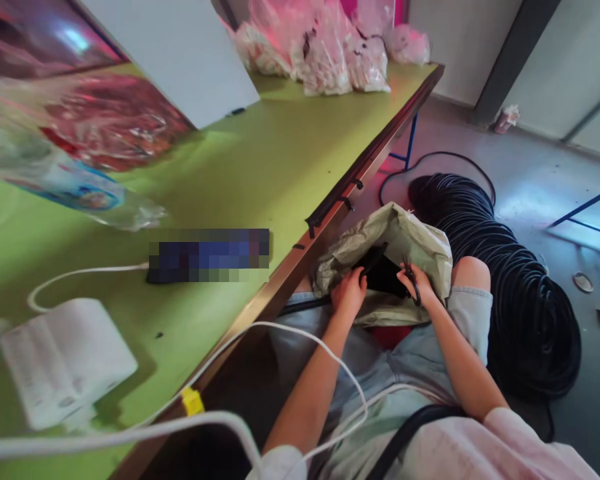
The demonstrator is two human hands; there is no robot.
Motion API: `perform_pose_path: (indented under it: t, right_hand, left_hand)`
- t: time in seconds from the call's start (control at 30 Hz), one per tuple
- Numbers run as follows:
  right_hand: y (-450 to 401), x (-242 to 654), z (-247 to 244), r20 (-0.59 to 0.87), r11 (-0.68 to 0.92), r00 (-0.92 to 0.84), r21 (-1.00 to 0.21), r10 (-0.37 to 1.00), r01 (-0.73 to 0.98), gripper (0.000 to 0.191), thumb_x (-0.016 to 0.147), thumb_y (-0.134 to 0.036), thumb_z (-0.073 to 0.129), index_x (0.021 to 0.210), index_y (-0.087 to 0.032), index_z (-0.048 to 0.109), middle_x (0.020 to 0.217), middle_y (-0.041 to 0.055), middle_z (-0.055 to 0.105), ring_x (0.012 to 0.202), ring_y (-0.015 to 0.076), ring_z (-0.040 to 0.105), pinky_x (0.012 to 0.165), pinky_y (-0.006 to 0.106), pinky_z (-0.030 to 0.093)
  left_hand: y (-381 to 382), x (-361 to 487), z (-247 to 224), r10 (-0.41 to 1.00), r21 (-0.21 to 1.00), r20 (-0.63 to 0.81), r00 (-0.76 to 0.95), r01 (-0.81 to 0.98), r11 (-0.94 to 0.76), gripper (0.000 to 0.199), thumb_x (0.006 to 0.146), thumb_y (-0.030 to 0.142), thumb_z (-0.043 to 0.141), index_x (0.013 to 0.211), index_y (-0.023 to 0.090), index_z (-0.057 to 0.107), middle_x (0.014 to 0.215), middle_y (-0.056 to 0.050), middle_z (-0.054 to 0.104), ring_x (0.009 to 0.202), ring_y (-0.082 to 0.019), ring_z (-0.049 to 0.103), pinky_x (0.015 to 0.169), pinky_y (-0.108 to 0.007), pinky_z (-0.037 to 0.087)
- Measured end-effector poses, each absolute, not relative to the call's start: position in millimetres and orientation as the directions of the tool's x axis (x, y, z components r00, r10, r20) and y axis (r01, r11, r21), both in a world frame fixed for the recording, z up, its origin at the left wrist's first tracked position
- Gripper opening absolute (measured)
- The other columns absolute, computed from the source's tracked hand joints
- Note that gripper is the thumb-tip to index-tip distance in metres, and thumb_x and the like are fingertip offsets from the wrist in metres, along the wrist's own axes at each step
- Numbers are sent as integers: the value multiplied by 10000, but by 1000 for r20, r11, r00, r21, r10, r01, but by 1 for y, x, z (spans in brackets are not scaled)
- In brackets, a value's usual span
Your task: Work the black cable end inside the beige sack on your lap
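My left hand (349,295) is closed around a black cable or tube (376,259), whose end sticks out past my fingers over the open mouth of a beige woven sack (433,250). Behind that hand, a black length (305,305) runs left toward the table edge. A pair of dark-handled scissors (414,288) is gripped in my right hand (421,283), at the right side of the sack's mouth. Their blades are hard to make out. The sack stands between my legs, and its inside is dark, so its contents cannot be told.
A large coil of black cable or tubing (500,267) lies on the floor at right. The green table (280,153) bears a bottle (90,190), a white power adapter (70,360), a blurred-out device (210,257) and filled plastic bags (325,60). A white cord (325,343) crosses my lap.
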State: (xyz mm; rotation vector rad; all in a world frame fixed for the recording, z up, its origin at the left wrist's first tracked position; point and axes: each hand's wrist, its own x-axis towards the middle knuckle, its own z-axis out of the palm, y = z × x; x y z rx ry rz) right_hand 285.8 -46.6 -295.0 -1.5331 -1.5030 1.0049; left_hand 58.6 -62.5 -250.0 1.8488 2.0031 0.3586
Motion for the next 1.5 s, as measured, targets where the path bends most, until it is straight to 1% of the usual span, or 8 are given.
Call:
perform_pose_path:
  t: [0.27,0.53,0.77,0.93,1.1,1.23,1.4,1.5]
  right_hand:
    - [-53,277,-298,31,96,-130,-844,991,527,539,829,-411,797,1295,-183,652,1255,133,707,1124,271,695,1051,442,534]
    - [-49,271,-282,-50,-8,-56,-815,997,580,546,838,-407,795,1298,-189,597,1140,120,744,1016,266,724,888,398,583]
    - [-48,270,-291,-125,-114,25,-788,992,605,592,865,-250,713,1413,-158,507,1042,93,776,950,242,755,922,386,567]
    - [-51,265,-285,-127,-40,-76,-721,989,692,608,864,-223,708,1435,-177,504,1039,96,776,933,259,760,901,386,566]
    - [-55,259,-287,-113,-11,-103,-727,988,687,709,898,-275,707,1529,-152,406,1074,131,770,934,279,756,897,412,570]
    - [-54,261,-291,-104,-9,-120,-792,987,610,814,878,-323,765,1563,-143,365,1147,153,756,939,267,753,884,395,574]
    - [-48,263,-293,-135,-32,-129,-801,982,598,808,852,-315,805,1542,-123,433,883,68,773,849,256,749,868,380,565]
    - [-48,263,-297,-143,-48,-126,-827,982,561,958,826,-357,834,1618,-122,350,890,70,777,865,263,751,874,386,565]
  left_hand:
    - [-64,52,-248,997,538,36,-66,842,36,381,1012,190,558,1355,283,697,1232,-76,712,1080,-229,689,915,-318,535]
    - [-59,53,-255,989,555,146,-34,830,-54,309,973,149,598,1209,269,758,1151,-52,712,1054,-226,677,948,-333,513]
    - [-63,53,-248,997,424,59,56,902,-76,283,947,155,622,1197,233,729,1142,-70,732,1127,-278,628,974,-387,499]
    - [-67,68,-245,995,284,17,95,954,-96,287,999,289,605,1244,172,696,1152,-129,729,1176,-328,606,992,-439,473]
    - [-58,73,-253,991,328,-84,103,942,-70,345,1051,330,527,1350,245,678,1158,-116,720,1052,-280,655,887,-380,485]
    - [-53,66,-259,980,357,-50,191,920,-161,327,1033,306,558,1322,293,710,1153,-95,719,1111,-273,621,953,-391,470]
    - [-54,64,-259,985,358,-16,175,921,-157,344,1041,318,535,1333,291,715,1161,-88,724,1097,-276,604,957,-405,465]
    - [-54,62,-256,987,383,-12,158,913,-141,337,1033,307,555,1325,297,723,1182,-75,727,1101,-274,600,967,-414,462]
